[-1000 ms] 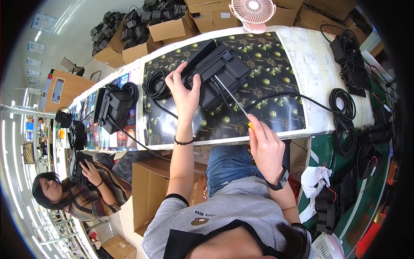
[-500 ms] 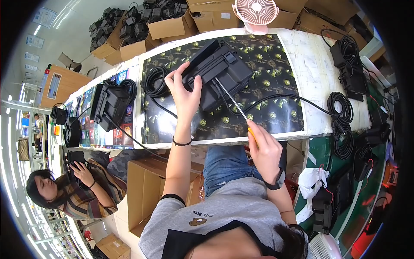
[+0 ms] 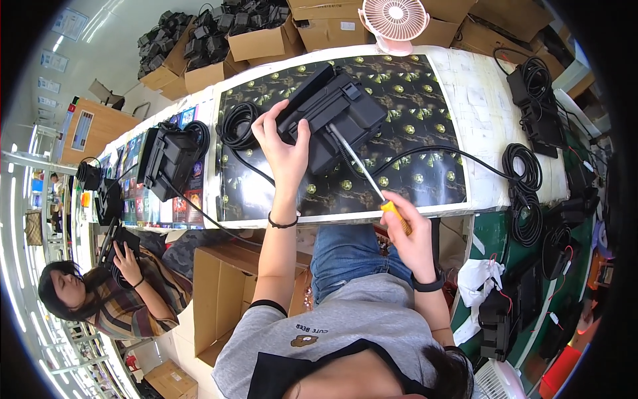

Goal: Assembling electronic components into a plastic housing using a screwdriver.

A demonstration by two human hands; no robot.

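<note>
A black boxy device (image 3: 355, 110) with a flat panel and a trailing cable lies tilted on the dark patterned mat (image 3: 266, 193). My left hand (image 3: 282, 136) grips its near left edge, thumb and fingers spread around the casing. In my right hand (image 3: 411, 233) is a screwdriver (image 3: 362, 166) with a yellow handle and a long metal shaft. Its tip meets the side of the device near the middle; the exact spot it touches is too small to make out. A coiled black cable (image 3: 240, 126) rests left of my left hand.
Another black device (image 3: 169, 159) stands at the table's left. Coiled cables (image 3: 525, 193) hang at the right edge. A pink fan (image 3: 395, 23) is at the back edge. An open carton (image 3: 222, 292) stands below, left of my legs. A co-worker (image 3: 126, 286) holds a black device.
My right hand has shifted its grip on the screwdriver, showing more of the yellow handle. The device and my left hand have barely moved. The co-worker's device has tilted.
</note>
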